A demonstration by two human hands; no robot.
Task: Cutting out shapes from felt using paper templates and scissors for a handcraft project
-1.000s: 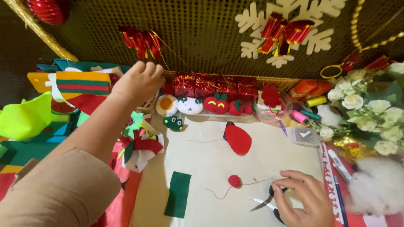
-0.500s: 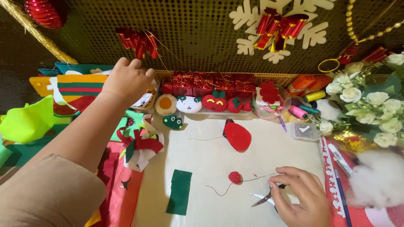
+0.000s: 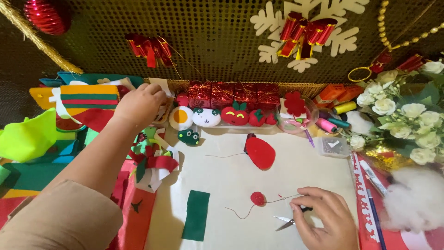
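My right hand (image 3: 323,220) closes on the scissors (image 3: 289,222), blades pointing left toward the red felt ball (image 3: 258,198); my left hand (image 3: 138,106) pinches felt scraps (image 3: 162,109) far back-left.

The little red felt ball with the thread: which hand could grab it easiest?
Probably the right hand. It rests on the scissors right beside the red felt ball, while the left hand is far off, reaching into the felt pile.

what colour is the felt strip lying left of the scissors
Dark green. The felt strip shows in the head view, flat on the cream mat, left of the scissors.
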